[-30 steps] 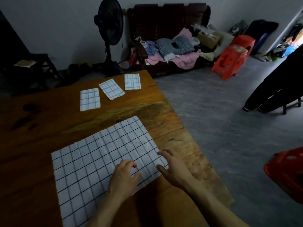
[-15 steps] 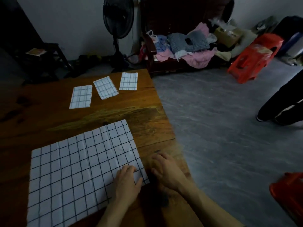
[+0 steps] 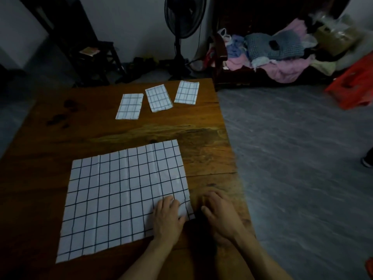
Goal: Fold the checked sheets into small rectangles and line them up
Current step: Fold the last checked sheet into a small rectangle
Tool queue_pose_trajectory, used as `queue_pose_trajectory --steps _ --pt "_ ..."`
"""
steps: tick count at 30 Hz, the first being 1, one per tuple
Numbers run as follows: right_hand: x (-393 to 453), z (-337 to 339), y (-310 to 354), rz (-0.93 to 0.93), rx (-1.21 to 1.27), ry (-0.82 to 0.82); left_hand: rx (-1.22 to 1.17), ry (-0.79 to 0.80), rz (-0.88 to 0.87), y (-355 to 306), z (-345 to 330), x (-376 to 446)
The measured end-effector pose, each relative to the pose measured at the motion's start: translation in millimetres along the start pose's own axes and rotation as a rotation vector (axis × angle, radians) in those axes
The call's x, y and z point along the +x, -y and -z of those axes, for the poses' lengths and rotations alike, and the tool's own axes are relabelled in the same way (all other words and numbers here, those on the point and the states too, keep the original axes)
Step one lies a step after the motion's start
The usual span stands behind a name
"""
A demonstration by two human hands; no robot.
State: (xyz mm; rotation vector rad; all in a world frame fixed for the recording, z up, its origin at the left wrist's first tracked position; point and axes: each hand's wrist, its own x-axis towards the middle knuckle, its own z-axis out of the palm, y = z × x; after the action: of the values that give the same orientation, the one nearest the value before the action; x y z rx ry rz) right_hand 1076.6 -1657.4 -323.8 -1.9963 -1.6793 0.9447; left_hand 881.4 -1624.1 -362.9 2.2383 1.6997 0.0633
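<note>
A large white checked sheet [image 3: 123, 190] lies unfolded and flat on the wooden table [image 3: 203, 138], creased into panels. My left hand [image 3: 166, 218] rests palm down on the sheet's near right corner, fingers flat. My right hand [image 3: 219, 213] lies on the bare wood just right of that corner, fingers loosely bent, holding nothing. Three folded checked rectangles sit in a rough row at the table's far side: the left one [image 3: 130, 106], the middle one [image 3: 158, 98] tilted, the right one [image 3: 187, 92].
The table's right edge runs close beside my right hand, with grey floor beyond. A standing fan [image 3: 182, 23], a dark chair [image 3: 90, 57] and a bench heaped with clothes [image 3: 278, 55] stand behind the table. A red plastic stool [image 3: 355, 85] is at far right.
The sheet has slid and turned so its edges lie squarer to me. My right hand has come off the sheet's corner onto the wood. The view has swung left.
</note>
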Motion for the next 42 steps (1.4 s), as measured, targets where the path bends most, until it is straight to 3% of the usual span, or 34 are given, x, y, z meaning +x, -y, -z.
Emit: queue_pose_trajectory --steps 12,18,27,33,36,39,42 --pt "4.6 8.0 7.5 0.102 -0.04 0.045 -0.256 0.02 -0.047 17.3 32.5 -5.8" --pt "21.7 -14.5 33.0 0.295 -0.226 0.09 -0.39 0.105 -0.079 40.1 79.6 -47.3" --pt "5.5 -37.8 86.5 0.58 -0.329 0.023 -0.494 0.211 -0.099 92.0 131.7 -105.1" --pt "-20.1 -66.0 129.1 0.539 -0.284 0.063 -0.532 0.157 -0.075 132.3 160.3 -143.4" --pt "-37.5 -84.2 151.2 0.507 -0.277 0.047 -0.414 0.194 -0.085 152.9 170.1 -170.4" --pt "-60.2 -101.8 174.8 0.468 -0.308 -0.01 -0.22 0.091 -0.155 177.2 162.5 -192.1" --pt "-88.1 -119.7 194.8 0.4 -0.324 -0.06 -0.289 -0.152 -0.217 203.4 143.0 -211.0"
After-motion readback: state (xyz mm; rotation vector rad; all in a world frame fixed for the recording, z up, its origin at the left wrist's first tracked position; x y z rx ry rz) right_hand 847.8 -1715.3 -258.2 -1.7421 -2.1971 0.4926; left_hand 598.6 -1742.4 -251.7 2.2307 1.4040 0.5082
